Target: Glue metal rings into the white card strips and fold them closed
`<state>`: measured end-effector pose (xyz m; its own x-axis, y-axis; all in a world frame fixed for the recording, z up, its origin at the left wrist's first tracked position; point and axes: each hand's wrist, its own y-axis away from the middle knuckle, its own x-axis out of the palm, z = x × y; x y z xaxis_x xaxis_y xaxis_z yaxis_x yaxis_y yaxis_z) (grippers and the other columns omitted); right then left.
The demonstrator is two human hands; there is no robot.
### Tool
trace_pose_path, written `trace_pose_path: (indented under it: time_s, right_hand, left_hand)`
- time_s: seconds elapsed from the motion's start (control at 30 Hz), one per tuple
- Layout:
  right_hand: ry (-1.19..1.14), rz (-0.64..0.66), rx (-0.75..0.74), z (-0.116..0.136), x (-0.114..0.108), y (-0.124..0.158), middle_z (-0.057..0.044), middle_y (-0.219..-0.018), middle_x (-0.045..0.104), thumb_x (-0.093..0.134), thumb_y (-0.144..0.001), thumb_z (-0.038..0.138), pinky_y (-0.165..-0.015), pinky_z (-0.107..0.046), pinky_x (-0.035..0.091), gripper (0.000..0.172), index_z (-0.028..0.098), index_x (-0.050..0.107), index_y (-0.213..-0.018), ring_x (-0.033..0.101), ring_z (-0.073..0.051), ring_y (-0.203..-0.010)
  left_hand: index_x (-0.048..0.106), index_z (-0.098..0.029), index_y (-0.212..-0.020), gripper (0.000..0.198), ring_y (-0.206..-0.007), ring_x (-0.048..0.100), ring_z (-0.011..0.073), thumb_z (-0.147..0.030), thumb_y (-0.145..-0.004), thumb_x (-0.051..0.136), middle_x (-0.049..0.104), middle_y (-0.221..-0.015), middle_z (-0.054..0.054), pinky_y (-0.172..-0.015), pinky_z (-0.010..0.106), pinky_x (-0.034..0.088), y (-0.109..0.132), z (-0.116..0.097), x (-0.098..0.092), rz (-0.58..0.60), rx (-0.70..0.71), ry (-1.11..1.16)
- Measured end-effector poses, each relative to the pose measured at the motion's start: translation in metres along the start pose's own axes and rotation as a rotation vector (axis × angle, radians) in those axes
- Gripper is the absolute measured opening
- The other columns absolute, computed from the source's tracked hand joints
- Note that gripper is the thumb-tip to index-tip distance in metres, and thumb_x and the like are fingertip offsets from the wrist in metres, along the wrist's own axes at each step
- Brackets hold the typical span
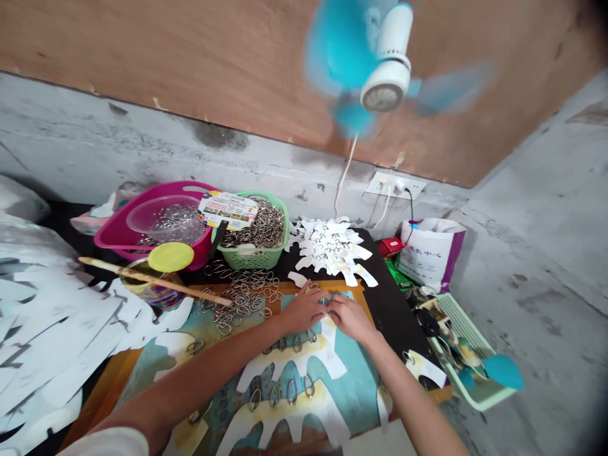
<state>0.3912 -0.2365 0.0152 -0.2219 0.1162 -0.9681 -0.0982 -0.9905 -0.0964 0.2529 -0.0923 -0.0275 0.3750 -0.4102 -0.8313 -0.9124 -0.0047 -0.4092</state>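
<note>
My left hand (pixel 304 308) and my right hand (pixel 350 318) lie close together, fingers almost meeting, over the far end of a white scalloped paper strip (pixel 327 339). Small metal oval rings sit in a row along that strip. A second paper strip (pixel 285 424), also carrying rings, lies nearer me on a painted teal and yellow board (pixel 354 380). Loose rings (pixel 244 297) spread to the left of my left hand. Whether my fingers pinch a ring is hidden by the hands themselves.
A green basket of rings (pixel 254 250) and a pink tub (pixel 114 237) holding a clear bowl stand at the far edge. A pile of paper cutouts (pixel 332 248) lies to their right. A wooden stick (pixel 152 282) crosses the board's left corner, and large paper sheets (pixel 57 329) lie at the left.
</note>
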Motion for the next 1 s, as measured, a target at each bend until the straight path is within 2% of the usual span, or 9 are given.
trace_pose_path:
  time_s: [0.23, 0.43, 0.5, 0.57, 0.67, 0.73, 0.8, 0.9, 1.0]
  right_hand:
    - [-0.058, 0.046, 0.009, -0.004, -0.005, -0.01, 0.0, -0.081, 0.065, 0.065, -0.079, 0.005, -0.065, -0.024, 0.043, 0.022, 0.025, 0.072, -0.084, 0.063, -0.017, -0.078]
    - [-0.06, 0.074, -0.082, -0.007, -0.01, -0.018, 0.0, -0.089, 0.069, 0.066, -0.078, 0.005, -0.072, -0.026, 0.045, 0.021, 0.025, 0.072, -0.081, 0.064, -0.019, -0.089]
    - [-0.06, 0.083, -0.122, -0.008, -0.009, -0.018, 0.0, -0.086, 0.068, 0.066, -0.08, 0.006, -0.075, -0.026, 0.045, 0.019, 0.024, 0.07, -0.077, 0.064, -0.018, -0.087]
    - [-0.054, 0.07, -0.143, -0.008, -0.008, -0.014, 0.0, -0.084, 0.067, 0.063, -0.085, 0.007, -0.077, -0.026, 0.045, 0.017, 0.023, 0.069, -0.079, 0.063, -0.017, -0.086]
    - [-0.024, 0.019, -0.13, -0.005, -0.003, -0.001, -0.003, -0.085, 0.065, 0.055, -0.093, 0.012, -0.075, -0.028, 0.045, 0.015, 0.02, 0.066, -0.086, 0.06, -0.019, -0.085]
    - [0.007, -0.022, -0.107, -0.001, 0.001, 0.01, -0.005, -0.083, 0.062, 0.05, -0.096, 0.014, -0.075, -0.03, 0.045, 0.018, 0.019, 0.064, -0.086, 0.058, -0.021, -0.084]
    - [0.032, -0.059, -0.084, 0.003, 0.006, 0.019, -0.007, -0.082, 0.06, 0.046, -0.097, 0.015, -0.076, -0.033, 0.044, 0.022, 0.019, 0.063, -0.085, 0.056, -0.022, -0.082]
    - [0.036, -0.104, -0.042, 0.008, 0.012, 0.027, -0.007, -0.081, 0.059, 0.043, -0.098, 0.016, -0.075, -0.034, 0.043, 0.024, 0.019, 0.063, -0.085, 0.055, -0.023, -0.08]
    - [0.004, -0.122, -0.009, 0.006, 0.013, 0.03, -0.006, -0.082, 0.06, 0.043, -0.099, 0.018, -0.073, -0.033, 0.044, 0.024, 0.019, 0.063, -0.086, 0.056, -0.022, -0.08]
  left_hand:
    - [0.065, -0.02, -0.085, 0.02, -0.122, 0.047, 0.0252, -0.019, -0.093, 0.047, 0.053, -0.126, 0.008, -0.119, 0.056, 0.011, 0.002, -0.003, -0.003, -0.006, 0.034, -0.062]
    - [0.063, -0.02, -0.086, 0.021, -0.124, 0.045, 0.0253, -0.017, -0.094, 0.044, 0.051, -0.125, 0.01, -0.119, 0.056, 0.011, 0.003, -0.004, -0.003, 0.003, 0.081, -0.042]
    - [0.062, -0.019, -0.088, 0.02, -0.123, 0.045, 0.0252, -0.018, -0.095, 0.044, 0.051, -0.126, 0.01, -0.118, 0.055, 0.016, 0.002, -0.003, -0.002, 0.004, 0.063, -0.004]
    - [0.061, -0.018, -0.089, 0.019, -0.117, 0.05, 0.0229, -0.018, -0.095, 0.042, 0.053, -0.123, 0.01, -0.114, 0.048, 0.028, 0.001, 0.0, -0.001, 0.019, 0.062, 0.034]
    - [0.058, -0.018, -0.085, 0.02, -0.095, 0.058, 0.0165, -0.016, -0.095, 0.041, 0.061, -0.104, 0.006, -0.093, 0.031, 0.047, -0.001, 0.003, 0.002, 0.062, 0.073, 0.098]
    - [0.056, -0.019, -0.084, 0.02, -0.085, 0.059, 0.0149, -0.014, -0.094, 0.04, 0.061, -0.093, 0.004, -0.082, 0.025, 0.049, -0.002, 0.003, 0.003, 0.081, 0.071, 0.129]
    - [0.055, -0.02, -0.082, 0.02, -0.084, 0.059, 0.015, -0.013, -0.093, 0.04, 0.061, -0.089, 0.003, -0.078, 0.024, 0.049, -0.002, 0.003, 0.003, 0.091, 0.065, 0.15]
    - [0.055, -0.02, -0.081, 0.021, -0.087, 0.059, 0.0157, -0.012, -0.092, 0.04, 0.062, -0.09, 0.003, -0.081, 0.025, 0.049, -0.002, 0.003, 0.004, 0.098, 0.056, 0.167]
    - [0.058, -0.02, -0.091, 0.017, -0.094, 0.06, 0.0172, -0.015, -0.094, 0.041, 0.064, -0.096, 0.005, -0.087, 0.026, 0.048, -0.001, 0.003, 0.005, 0.093, 0.047, 0.176]
